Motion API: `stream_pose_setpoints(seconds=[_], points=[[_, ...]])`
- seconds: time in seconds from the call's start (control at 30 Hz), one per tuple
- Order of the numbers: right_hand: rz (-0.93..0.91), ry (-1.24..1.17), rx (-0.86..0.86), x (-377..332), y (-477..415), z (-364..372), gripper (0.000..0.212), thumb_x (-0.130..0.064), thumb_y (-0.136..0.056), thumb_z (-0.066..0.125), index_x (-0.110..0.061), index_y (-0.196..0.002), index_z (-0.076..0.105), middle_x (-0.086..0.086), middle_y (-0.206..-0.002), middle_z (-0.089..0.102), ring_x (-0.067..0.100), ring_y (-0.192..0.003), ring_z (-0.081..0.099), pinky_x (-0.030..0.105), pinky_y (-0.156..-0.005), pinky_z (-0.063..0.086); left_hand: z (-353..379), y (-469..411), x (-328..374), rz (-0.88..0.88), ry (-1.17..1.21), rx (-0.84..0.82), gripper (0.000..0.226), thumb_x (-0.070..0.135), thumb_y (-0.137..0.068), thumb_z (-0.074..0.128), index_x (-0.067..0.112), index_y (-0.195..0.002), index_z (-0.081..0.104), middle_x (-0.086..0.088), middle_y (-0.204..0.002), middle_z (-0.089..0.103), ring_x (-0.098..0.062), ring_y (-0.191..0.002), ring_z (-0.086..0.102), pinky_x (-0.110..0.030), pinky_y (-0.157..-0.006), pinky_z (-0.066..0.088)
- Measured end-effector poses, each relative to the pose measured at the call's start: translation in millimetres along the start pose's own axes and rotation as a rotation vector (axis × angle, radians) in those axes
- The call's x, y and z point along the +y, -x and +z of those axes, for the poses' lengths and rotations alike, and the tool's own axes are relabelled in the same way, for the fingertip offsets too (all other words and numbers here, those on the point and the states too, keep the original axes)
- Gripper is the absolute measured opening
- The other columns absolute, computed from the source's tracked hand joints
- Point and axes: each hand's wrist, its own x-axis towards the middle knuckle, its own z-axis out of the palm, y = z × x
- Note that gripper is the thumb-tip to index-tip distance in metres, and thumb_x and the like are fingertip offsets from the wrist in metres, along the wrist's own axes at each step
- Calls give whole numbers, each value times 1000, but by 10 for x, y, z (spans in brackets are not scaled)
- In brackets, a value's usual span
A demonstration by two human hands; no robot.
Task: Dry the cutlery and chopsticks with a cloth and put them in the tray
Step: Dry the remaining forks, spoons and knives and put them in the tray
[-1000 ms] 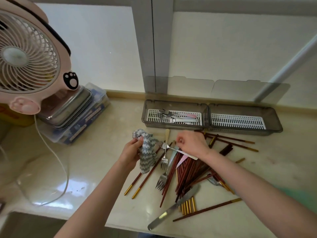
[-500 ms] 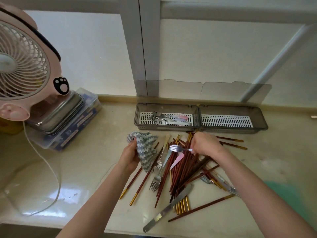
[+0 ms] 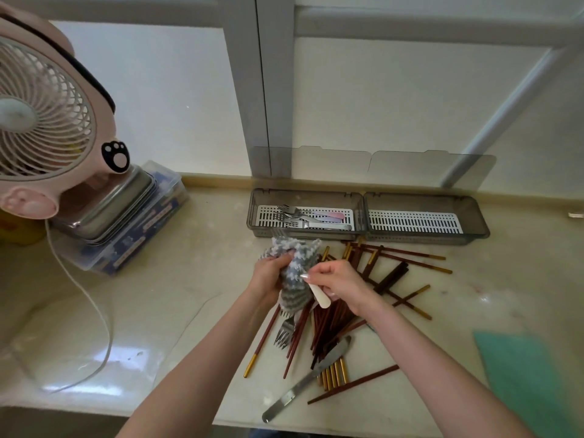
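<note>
My left hand [image 3: 268, 276] grips a grey-and-white zigzag cloth [image 3: 295, 263], wrapped around the head of a fork. My right hand [image 3: 338, 279] pinches that fork by its cream handle [image 3: 319, 297]; the tines poke out of the cloth's top. Below the hands lies a heap of brown chopsticks with gold tips [image 3: 328, 330], a fork [image 3: 284, 333] and a table knife [image 3: 303, 380]. The grey two-part tray [image 3: 256, 213] stands at the back; its left compartment holds several forks [image 3: 300, 214], its right compartment shows only the white grid.
A pink fan [image 3: 44, 121] stands at the far left on stacked metal trays in a clear box [image 3: 126, 222], its white cord [image 3: 94, 311] looping over the counter. A green cloth [image 3: 524, 380] lies at the right front. The counter's front edge runs just below the knife.
My right hand lifted the fork off the pile and brought it left into the cloth. My left hand closed the cloth around its head.
</note>
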Motion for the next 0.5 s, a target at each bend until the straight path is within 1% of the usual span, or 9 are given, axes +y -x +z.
stream_pose_setpoints(seconds=[0.07, 0.13, 0.17, 0.23, 0.3, 0.4, 0.43, 0.47, 0.5], points=[[-33, -7, 0, 33, 14, 36, 16, -14, -86, 67, 2, -91, 69, -2, -58, 53, 2, -41, 40, 15, -41, 30, -4, 0, 50, 18, -39, 97, 5, -4, -83, 60, -1, -80, 62, -8, -60, 69, -18, -52, 66, -26, -51, 56], [-88, 13, 15, 48, 37, 65, 15, -13, -86, 67, 2, -89, 68, -2, -62, 57, 0, -47, 48, 12, -45, 34, -5, -6, 124, 63, -62, 163, 7, -6, -80, 62, 0, -76, 61, -6, -57, 67, -17, -49, 65, -25, -49, 55], [-107, 11, 15, 58, 50, 75, 13, -13, -86, 67, 0, -87, 68, -1, -65, 60, 2, -52, 52, 12, -49, 37, -5, -6, 157, 89, -77, 185, 9, -7, -79, 63, 0, -76, 60, -7, -60, 67, -17, -52, 65, -25, -49, 54], [-131, -4, 3, 68, 77, 80, 10, -14, -85, 69, -5, -81, 68, 1, -70, 63, 8, -61, 58, 16, -55, 42, 4, 3, 219, 156, -151, 214, 12, -7, -78, 65, 3, -75, 60, -8, -70, 65, -20, -64, 64, -27, -55, 52], [-140, 17, -6, 71, 109, 59, 10, -15, -84, 69, -8, -78, 67, -1, -69, 63, 8, -61, 58, 17, -56, 43, -16, -7, 301, 224, -192, 245, 13, -6, -76, 67, 5, -75, 60, -8, -77, 64, -22, -75, 62, -29, -64, 51], [-167, 15, 7, 92, 198, -2, 10, -14, -83, 69, -6, -76, 67, 0, -67, 60, 8, -60, 53, 16, -58, 42, -159, -75, 491, 292, -108, 321, 12, 0, -79, 68, 5, -87, 61, -10, -91, 67, -24, -87, 63, -34, -77, 53], [-186, -29, 30, 111, 227, -17, 10, -14, -83, 69, -7, -75, 67, -2, -65, 59, 8, -60, 52, 16, -57, 42, -224, -98, 558, 297, -93, 324, 14, 2, -80, 67, 4, -92, 61, -12, -96, 67, -25, -90, 64, -36, -80, 53], [-207, -82, 61, 127, 246, -24, 11, -16, -84, 69, -10, -75, 67, -3, -65, 58, 9, -60, 52, 17, -57, 42, -276, -106, 598, 292, -107, 291, 15, 3, -81, 66, 3, -94, 60, -13, -99, 67, -26, -89, 64, -37, -79, 53], [-226, -131, 95, 134, 256, -22, 10, -18, -84, 68, -12, -76, 68, -5, -64, 59, 10, -60, 53, 18, -57, 42, -292, -87, 603, 274, -148, 224, 14, 3, -82, 65, 3, -94, 59, -13, -98, 67, -25, -87, 65, -36, -77, 54]])
